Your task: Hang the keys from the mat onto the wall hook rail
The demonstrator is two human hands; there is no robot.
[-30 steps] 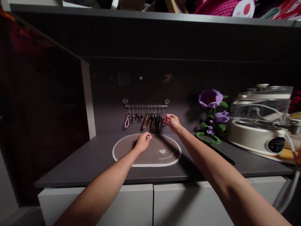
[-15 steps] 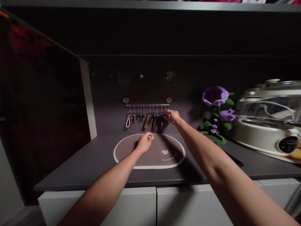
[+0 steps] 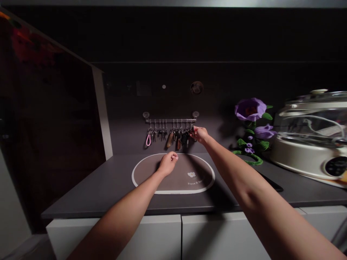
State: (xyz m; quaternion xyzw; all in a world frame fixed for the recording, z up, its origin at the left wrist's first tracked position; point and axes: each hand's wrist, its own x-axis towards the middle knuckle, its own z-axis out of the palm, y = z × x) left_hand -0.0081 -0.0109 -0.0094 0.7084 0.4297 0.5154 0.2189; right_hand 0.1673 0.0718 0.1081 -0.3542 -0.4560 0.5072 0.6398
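Observation:
A clear wall rail (image 3: pixel 170 120) with hooks carries several bunches of keys (image 3: pixel 162 134). A pink loop (image 3: pixel 148 139) hangs at its left end, and a brown strap (image 3: pixel 170 139) hangs near the middle. At the rail's right end, my right hand (image 3: pixel 200 134) pinches a key ring close below the last hook; whether the ring still hangs there I cannot tell. My left hand (image 3: pixel 168 162) is held over the oval brown mat (image 3: pixel 146 177), its fingers curled in and nothing showing in them.
To the right stand purple felt flowers (image 3: pixel 251 109) and a cream appliance (image 3: pixel 300 155) with a clear upper part. A flat black object (image 3: pixel 272 182) lies on the dark counter (image 3: pixel 94 191), partly behind my right forearm. A shelf edge (image 3: pixel 173 4) runs overhead.
The view has shifted very slightly. My right hand stays at the rail's right end, and my left hand keeps its place over the mat.

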